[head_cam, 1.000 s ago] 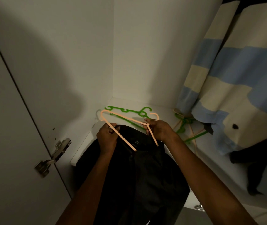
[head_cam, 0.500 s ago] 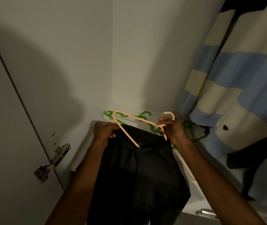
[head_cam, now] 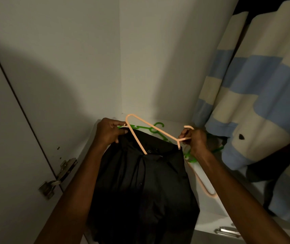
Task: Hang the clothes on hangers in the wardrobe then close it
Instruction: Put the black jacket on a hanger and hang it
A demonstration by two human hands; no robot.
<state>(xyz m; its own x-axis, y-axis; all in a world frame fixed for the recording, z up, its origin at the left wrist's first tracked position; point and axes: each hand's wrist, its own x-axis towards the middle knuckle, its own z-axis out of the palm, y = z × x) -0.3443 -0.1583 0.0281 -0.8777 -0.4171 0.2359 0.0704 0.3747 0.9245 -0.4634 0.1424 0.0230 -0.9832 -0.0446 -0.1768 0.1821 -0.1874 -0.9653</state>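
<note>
The left hand (head_cam: 109, 131) pinches the black shirt (head_cam: 144, 187) at its shoulder beside the peach hanger (head_cam: 137, 138); the right hand (head_cam: 194, 140) grips the hanger's neck; threading looks half done; hanging and closing the wardrobe remain.

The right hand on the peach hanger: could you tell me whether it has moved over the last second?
Yes. The right hand moved right, away from the green hanger on the shelf.

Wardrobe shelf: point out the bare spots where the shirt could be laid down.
Bare white shelf shows at the front right, between the black shirt and the hanging striped garment. The back is crowded with green hangers, and a second peach hanger lies beside the shirt.
</note>
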